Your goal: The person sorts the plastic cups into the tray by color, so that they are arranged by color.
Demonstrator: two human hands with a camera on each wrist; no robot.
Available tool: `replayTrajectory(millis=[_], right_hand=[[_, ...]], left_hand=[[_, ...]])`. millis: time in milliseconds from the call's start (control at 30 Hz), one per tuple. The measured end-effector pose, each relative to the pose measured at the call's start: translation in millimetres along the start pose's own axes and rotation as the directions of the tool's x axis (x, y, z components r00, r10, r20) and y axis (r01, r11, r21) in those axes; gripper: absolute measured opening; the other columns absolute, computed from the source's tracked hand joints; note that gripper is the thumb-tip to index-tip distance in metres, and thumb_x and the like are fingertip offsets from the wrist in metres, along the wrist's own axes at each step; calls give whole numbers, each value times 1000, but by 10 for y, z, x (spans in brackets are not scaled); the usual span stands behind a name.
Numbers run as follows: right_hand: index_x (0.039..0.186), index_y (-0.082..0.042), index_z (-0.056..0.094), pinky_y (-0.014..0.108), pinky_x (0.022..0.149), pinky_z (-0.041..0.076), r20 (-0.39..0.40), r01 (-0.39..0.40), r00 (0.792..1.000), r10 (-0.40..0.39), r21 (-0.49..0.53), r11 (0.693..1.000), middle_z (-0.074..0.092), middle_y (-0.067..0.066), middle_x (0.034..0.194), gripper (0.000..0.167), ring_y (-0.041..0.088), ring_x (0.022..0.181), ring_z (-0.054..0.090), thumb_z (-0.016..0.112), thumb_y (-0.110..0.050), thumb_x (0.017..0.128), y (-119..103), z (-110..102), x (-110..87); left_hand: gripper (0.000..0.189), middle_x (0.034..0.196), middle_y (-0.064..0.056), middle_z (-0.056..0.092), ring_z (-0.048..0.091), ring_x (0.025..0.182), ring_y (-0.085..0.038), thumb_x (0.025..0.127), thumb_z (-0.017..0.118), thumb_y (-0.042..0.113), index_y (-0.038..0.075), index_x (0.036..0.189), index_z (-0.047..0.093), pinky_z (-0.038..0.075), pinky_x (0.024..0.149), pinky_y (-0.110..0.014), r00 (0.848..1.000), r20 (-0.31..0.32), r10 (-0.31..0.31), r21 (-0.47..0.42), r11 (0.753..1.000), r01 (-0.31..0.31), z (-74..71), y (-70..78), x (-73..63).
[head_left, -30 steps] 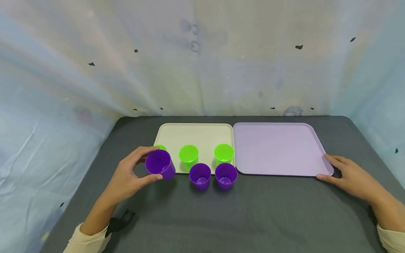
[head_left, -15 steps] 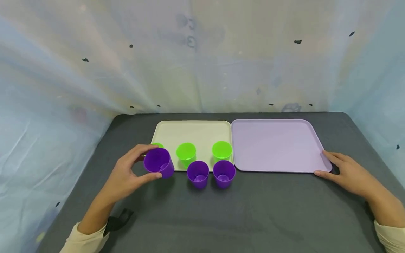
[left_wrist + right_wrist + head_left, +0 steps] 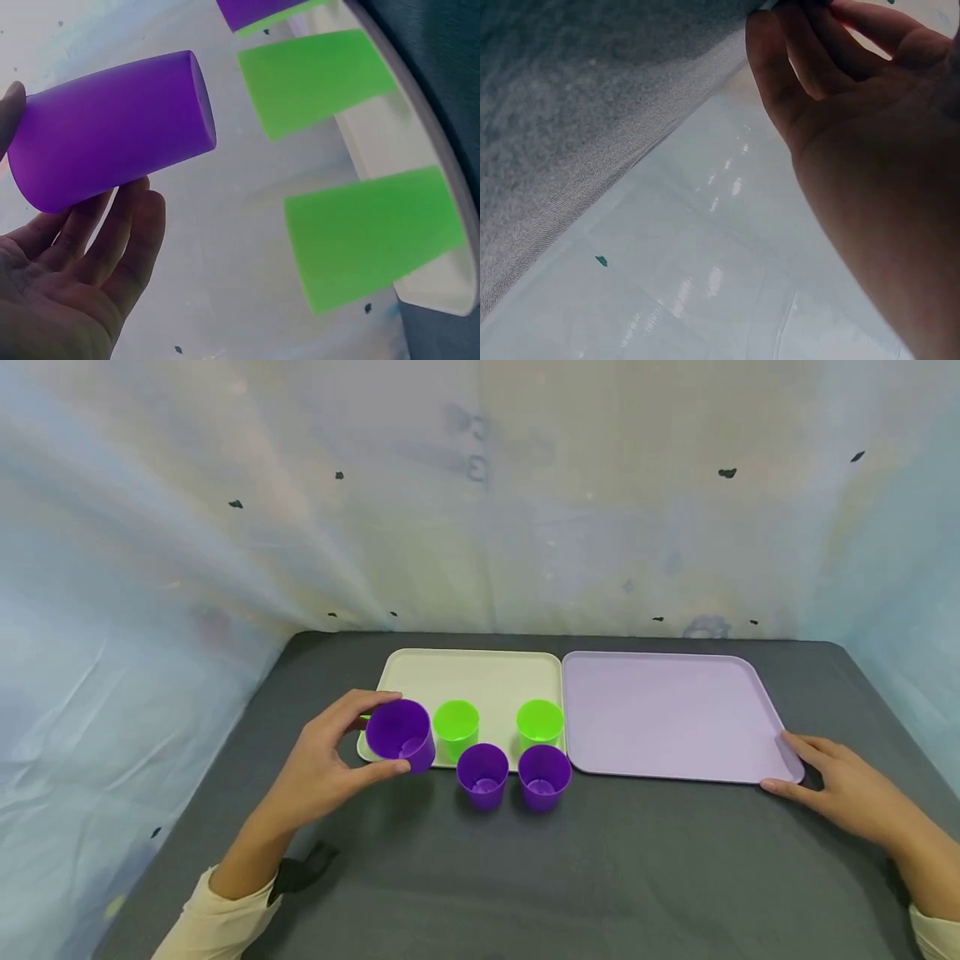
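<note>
My left hand (image 3: 322, 768) holds a purple cup (image 3: 420, 747) between thumb and fingers, raised over the near-left corner of the cream tray (image 3: 480, 672). In the left wrist view this purple cup (image 3: 112, 131) hangs apart from a green cup (image 3: 371, 240) on the tray. Two more green cups, one in the middle (image 3: 456, 731) and one to the right (image 3: 540, 722), stand on the cream tray; the left green cup is mostly hidden in the head view. Two purple cups (image 3: 482, 777) (image 3: 544, 777) stand just in front. My right hand (image 3: 847, 785) grips the near-right corner of the lilac tray (image 3: 675, 714).
Both trays lie side by side on a dark grey table (image 3: 600, 877). A pale patterned sheet (image 3: 570, 510) hangs behind the table and along its sides. A black strap (image 3: 303, 868) shows at the left wrist.
The left hand and its purple cup have moved slightly forward and to the right, over the tray's corner. The head view has shifted a little. The right hand stays at the lilac tray's corner.
</note>
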State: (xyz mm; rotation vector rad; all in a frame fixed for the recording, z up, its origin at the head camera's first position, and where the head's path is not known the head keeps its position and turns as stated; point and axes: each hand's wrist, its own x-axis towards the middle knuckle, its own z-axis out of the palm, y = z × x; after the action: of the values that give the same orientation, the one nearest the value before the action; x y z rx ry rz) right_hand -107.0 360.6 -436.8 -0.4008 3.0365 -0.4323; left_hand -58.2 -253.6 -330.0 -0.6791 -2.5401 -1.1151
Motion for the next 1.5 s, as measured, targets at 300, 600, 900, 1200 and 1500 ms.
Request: replayTrajectory(millis=[300,600,900,1200,1500], right_hand=[[150,11,31,68,91,35,17,-30,999,30,-18,999,41,42,137,96,58,120,40,71,-50,88,80,-13,18],[149,13,29,70,92,33,46,-52,998,52,-10,999,38,44,137,95,61,121,38,68,-51,90,73,-15,36],[150,14,26,70,93,33,48,-47,998,47,-14,999,37,44,138,99,62,122,37,68,-52,90,36,-17,115],[149,15,27,70,92,34,41,-37,998,39,-30,999,38,45,137,99,62,121,38,68,-53,90,24,-25,166],[150,16,22,71,99,29,-23,14,1000,-13,32,999,39,48,137,100,63,123,38,73,-43,89,66,9,133]], left_hand=[[72,121,6,63,60,106,-7,72,90,15,21,137,57,53,86,-21,999,-29,27,-65,997,-29,157,270,270],[65,127,7,63,59,113,-8,78,86,22,22,137,58,53,95,-31,1000,1,-11,-194,981,11,420,593,573],[62,123,7,62,61,111,-9,80,84,18,22,136,58,53,95,-31,999,22,-31,-336,941,37,640,768,712],[62,125,8,60,59,112,-9,80,83,23,21,136,57,53,95,-30,998,67,-1,-362,932,25,866,993,871],[67,126,7,62,61,104,-5,80,83,29,24,141,54,53,89,-21,979,183,-86,-389,908,153,1271,1205,979]])
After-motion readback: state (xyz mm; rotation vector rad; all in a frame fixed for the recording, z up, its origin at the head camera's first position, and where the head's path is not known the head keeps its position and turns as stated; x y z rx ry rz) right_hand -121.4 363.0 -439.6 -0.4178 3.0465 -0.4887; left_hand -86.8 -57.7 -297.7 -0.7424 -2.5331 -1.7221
